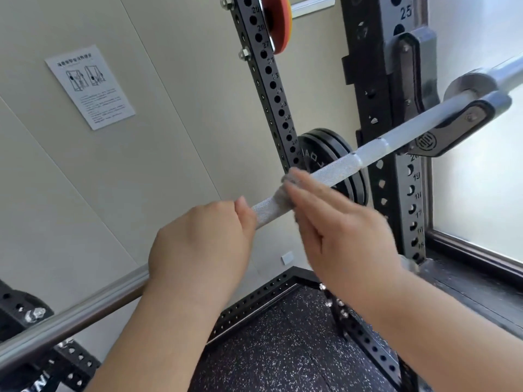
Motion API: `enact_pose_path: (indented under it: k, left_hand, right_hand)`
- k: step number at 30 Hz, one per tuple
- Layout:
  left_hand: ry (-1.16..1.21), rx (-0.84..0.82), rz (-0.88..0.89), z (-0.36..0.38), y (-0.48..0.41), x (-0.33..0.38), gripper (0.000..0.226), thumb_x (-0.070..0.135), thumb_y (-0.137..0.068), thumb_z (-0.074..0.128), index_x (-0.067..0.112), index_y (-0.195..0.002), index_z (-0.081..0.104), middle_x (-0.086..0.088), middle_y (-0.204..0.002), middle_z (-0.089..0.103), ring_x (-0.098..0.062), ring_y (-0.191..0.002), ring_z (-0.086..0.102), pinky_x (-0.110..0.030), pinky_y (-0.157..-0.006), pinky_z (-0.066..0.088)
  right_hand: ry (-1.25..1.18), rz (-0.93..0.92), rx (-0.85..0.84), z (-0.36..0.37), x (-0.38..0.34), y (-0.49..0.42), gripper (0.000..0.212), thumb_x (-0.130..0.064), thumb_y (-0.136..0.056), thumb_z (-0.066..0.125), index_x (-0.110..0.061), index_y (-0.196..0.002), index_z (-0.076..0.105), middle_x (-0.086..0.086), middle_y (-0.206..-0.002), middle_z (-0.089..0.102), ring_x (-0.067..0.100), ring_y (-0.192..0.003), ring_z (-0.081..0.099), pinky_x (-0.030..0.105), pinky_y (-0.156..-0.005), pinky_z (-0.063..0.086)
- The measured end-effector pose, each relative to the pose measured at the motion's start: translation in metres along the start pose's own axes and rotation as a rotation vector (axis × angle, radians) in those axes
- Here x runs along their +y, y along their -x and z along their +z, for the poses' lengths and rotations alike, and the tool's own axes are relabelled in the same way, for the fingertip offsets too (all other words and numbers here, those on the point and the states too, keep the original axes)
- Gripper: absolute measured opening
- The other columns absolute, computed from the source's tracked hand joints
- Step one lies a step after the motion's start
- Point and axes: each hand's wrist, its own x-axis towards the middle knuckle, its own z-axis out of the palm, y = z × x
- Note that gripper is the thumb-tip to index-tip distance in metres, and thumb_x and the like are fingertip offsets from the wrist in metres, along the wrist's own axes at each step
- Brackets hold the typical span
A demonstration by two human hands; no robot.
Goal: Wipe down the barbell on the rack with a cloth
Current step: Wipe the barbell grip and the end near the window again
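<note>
Leaving bare barbell (339, 162) up to the rack hook (452, 128), right hand (339, 230) presses cloth (286, 190) flat-fingered; left hand (202, 241) grips it alongside.

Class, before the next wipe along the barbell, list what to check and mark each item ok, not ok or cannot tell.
1. The barbell sits in the rack hook: ok.
2. The left hand grips the barbell: ok.
3. The cloth lies on the barbell at the right hand: ok.
4. The right hand's hold on the cloth: cannot tell, blurred.
5. The barbell between cloth and rack hook is unobstructed: ok.
</note>
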Motion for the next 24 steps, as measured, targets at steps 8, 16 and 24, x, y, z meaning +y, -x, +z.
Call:
enact_pose_path:
  k: [8, 16, 24]
  left_hand:
    - [0.18, -0.276, -0.013, -0.009, -0.018, -0.005, 0.055, 0.04, -0.108, 0.02, 0.013, -0.067, 0.044, -0.003, -0.057, 0.046, -0.026, -0.053, 0.046, -0.032, -0.05, 0.031]
    - [0.012, 0.201, 0.085, 0.011, 0.027, 0.001, 0.033, 0.035, -0.101, 0.035, 0.022, -0.085, 0.06, 0.001, -0.075, 0.059, -0.029, -0.064, 0.053, -0.035, -0.057, 0.028]
    - [-0.009, 0.173, 0.014, 0.009, 0.022, 0.01, 0.039, 0.039, -0.101, 0.031, 0.022, -0.076, 0.055, -0.003, -0.061, 0.058, -0.034, -0.052, 0.053, -0.032, -0.055, 0.024]
  right_hand:
    - [0.045, 0.065, 0.079, -0.004, 0.008, -0.002, 0.029, -0.02, -0.103, 0.056, -0.021, -0.127, 0.073, -0.012, -0.138, 0.063, 0.003, -0.102, 0.072, 0.029, -0.067, 0.063]
    - [0.068, -0.03, -0.018, -0.009, 0.003, -0.001, 0.032, -0.018, -0.101, 0.059, -0.023, -0.131, 0.071, -0.015, -0.14, 0.061, 0.006, -0.088, 0.076, 0.028, -0.058, 0.061]
    - [-0.031, -0.048, -0.124, 0.003, -0.018, 0.017, 0.044, -0.016, -0.101, 0.055, -0.024, -0.144, 0.058, -0.013, -0.156, 0.046, 0.014, -0.09, 0.076, 0.034, -0.065, 0.063]
